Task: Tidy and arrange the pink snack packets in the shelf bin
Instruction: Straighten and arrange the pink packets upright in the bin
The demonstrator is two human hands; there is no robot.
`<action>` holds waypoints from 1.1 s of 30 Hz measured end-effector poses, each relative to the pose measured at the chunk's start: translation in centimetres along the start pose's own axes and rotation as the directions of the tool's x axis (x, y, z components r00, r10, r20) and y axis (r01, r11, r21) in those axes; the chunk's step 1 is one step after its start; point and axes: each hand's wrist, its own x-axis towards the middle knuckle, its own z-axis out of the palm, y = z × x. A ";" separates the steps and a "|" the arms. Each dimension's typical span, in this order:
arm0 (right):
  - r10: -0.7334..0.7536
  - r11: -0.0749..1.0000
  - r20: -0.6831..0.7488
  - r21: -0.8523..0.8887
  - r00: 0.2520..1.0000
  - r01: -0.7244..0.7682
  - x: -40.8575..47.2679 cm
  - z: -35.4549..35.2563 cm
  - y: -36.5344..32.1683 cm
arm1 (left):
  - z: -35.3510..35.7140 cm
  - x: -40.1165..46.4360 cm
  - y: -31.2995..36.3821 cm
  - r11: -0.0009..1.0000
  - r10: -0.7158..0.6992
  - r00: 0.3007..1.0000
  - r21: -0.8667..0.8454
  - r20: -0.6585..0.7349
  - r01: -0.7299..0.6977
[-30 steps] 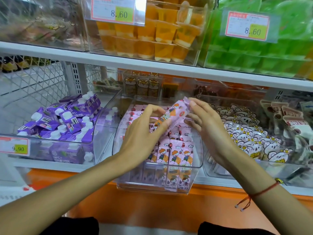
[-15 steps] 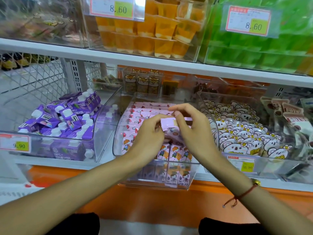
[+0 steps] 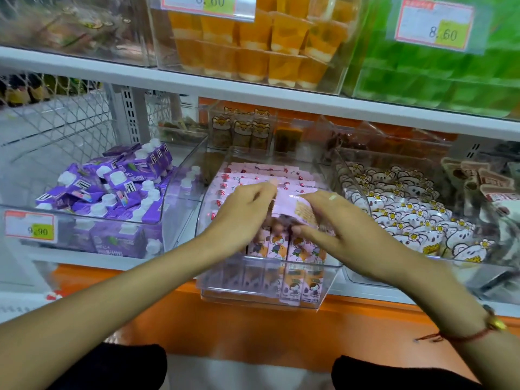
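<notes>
Together, two hands [image 3: 284, 218] grip one pink packet [image 3: 292, 206].

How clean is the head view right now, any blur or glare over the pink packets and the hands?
Head view: both hands, left hand and right hand, and the pink packet they hold are motion-smeared; a glare patch sits on that packet; the clear bin front wall hazes the packets behind it; wide-angle bending curves the shelf edge; upper price tags are soft.

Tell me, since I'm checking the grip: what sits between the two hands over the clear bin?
In the head view, one pink snack packet spans the gap, pinched by the left hand and right hand.
</notes>
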 end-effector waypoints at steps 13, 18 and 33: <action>0.189 0.831 -0.376 0.554 0.907 0.057 -0.1 -1.8 -0.3 | -1.3 -0.3 1.9 0.862 -0.080 0.988 -0.508 -0.129 0.003; 0.340 0.593 -0.328 0.802 0.881 0.070 0.0 -2.0 -0.7 | -1.1 -0.4 2.1 0.867 -0.131 0.982 -0.496 -0.133 0.049; 0.518 0.551 -0.123 0.805 0.847 -0.220 0.5 -1.0 0.3 | -0.9 -0.6 1.8 0.922 0.066 0.998 -0.382 -0.004 -0.063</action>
